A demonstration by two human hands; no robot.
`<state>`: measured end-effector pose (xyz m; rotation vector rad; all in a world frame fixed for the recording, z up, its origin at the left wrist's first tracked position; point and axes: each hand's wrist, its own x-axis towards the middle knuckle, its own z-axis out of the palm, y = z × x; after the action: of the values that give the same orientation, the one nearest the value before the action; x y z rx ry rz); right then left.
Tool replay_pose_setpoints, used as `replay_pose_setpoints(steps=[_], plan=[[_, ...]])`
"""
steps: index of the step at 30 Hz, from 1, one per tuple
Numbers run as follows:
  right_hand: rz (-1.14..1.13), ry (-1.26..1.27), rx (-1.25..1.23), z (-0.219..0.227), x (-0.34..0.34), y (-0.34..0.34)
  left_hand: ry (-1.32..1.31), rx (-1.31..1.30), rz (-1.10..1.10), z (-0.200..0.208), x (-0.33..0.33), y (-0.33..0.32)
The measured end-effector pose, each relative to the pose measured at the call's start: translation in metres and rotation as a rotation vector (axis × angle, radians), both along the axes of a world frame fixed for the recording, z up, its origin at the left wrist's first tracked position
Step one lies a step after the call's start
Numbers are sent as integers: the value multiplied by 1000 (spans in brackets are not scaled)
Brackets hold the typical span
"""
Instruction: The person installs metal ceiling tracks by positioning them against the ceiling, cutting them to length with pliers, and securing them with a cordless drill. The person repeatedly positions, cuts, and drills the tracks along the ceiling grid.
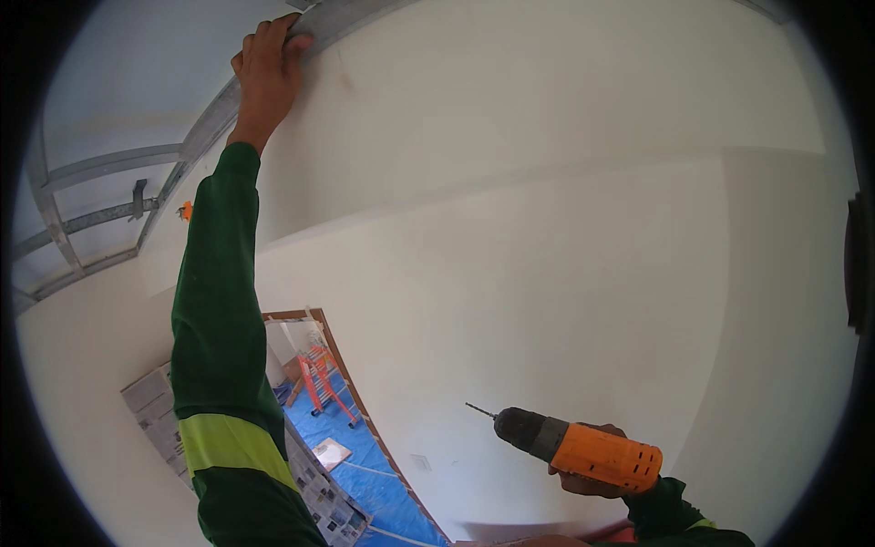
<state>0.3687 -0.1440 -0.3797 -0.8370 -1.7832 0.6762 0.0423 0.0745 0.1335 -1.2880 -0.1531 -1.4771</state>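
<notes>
My left hand [271, 68] reaches up at the top left, its fingers wrapped over a grey metal ceiling channel [211, 117] that runs along the wall. At the lower right, my right hand [588, 483] grips an orange and black power drill [609, 456], its fingers partly hidden behind the drill body. A thin drill bit [479, 409] sticks out of the black chuck and points up and to the left, apart from the wall behind it.
Metal ceiling framing [109, 169] spreads across the upper left. A pale wall [510, 273] with a step fills the middle. Below left, a doorway [321, 333] shows an orange ladder [325, 376] on blue floor sheeting [378, 483]. Newspaper [150, 401] covers a panel beside it.
</notes>
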Motion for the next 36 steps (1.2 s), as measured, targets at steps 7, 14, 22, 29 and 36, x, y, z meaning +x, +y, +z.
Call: replay_pose_setpoints(steps=[7,14,22,29,36], plan=[[-138,-152,20,-13,-3,9,-196,-30,33,1,11,6],[-212,-160,-101,-35,13,30,-230,-12,-86,11,-3,20],[78,410,-176,-41,18,66,-164,-106,-72,7,-9,11],[171,285,-375,-45,13,71,-212,-83,-129,6,-6,18],[98,237,-237,-75,17,49,-144,-176,-139,17,-16,16]])
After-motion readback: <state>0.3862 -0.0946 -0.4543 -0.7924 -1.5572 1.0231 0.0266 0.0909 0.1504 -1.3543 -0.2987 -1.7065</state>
